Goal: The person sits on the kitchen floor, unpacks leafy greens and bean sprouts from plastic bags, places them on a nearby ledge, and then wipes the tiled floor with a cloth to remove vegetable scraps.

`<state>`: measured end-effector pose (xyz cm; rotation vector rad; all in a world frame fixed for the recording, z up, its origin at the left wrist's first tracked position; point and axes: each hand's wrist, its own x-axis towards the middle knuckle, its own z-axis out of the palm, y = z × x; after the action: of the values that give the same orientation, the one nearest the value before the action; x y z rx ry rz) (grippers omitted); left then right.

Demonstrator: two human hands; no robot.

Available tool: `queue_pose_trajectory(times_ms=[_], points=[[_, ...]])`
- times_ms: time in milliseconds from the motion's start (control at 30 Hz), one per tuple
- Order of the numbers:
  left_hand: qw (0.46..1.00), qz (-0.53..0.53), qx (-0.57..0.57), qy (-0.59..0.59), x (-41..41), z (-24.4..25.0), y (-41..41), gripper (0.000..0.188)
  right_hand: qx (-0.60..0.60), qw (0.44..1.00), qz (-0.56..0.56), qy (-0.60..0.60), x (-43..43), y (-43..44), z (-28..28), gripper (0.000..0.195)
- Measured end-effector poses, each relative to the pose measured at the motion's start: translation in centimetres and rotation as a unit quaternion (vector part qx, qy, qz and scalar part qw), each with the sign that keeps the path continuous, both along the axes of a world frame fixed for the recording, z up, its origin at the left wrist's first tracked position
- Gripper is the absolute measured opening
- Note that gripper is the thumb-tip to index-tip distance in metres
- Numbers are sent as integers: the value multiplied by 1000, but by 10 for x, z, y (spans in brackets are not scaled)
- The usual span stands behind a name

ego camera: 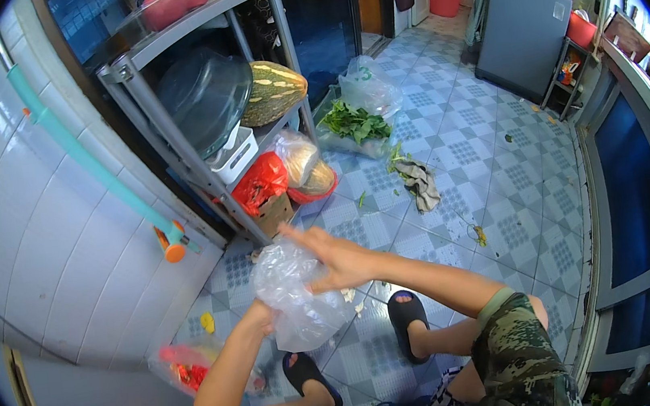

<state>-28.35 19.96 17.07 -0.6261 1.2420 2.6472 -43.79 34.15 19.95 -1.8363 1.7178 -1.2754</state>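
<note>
A crumpled clear plastic bag (306,321) hangs between my two hands above the tiled floor. My left hand (264,318) grips its left side, the fingers partly hidden behind the plastic. On the bag's upper right lies my right hand (332,260), slightly blurred, its fingers spread and the thumb against the film. Whether that hand pinches any plastic is unclear. Below and to the left, another clear bag with red contents (190,371) rests on the floor beside my left forearm.
A grey metal shelf (200,26) holds a large striped squash (275,90). Leafy greens (355,123) lie on plastic by a clear bag (371,84). A grey rag (420,182) and scattered leaf scraps are on the floor. Cabinets with blue panels (633,183) line the right.
</note>
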Motion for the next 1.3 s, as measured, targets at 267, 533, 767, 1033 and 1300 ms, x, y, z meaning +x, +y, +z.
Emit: queue_pose_trajectory(times_ms=[267, 533, 767, 1033, 1300], points=[[978, 187, 61, 74, -85, -78, -56, 46, -75, 982, -163, -61, -67, -92, -75, 34], [951, 303, 64, 1, -59, -123, -69, 49, -54, 958, -220, 177, -100, -247, -122, 24], [945, 320, 11, -62, -62, -141, -81, 41, -35, 955, -110, 272, -114, -316, -178, 19], [973, 215, 25, -81, -94, -158, -45, 20, -74, 977, -124, 157, -151, -371, -195, 37], [969, 195, -54, -143, -99, -154, -37, 17, -183, 969, -168, -2, -163, -184, -145, 39]])
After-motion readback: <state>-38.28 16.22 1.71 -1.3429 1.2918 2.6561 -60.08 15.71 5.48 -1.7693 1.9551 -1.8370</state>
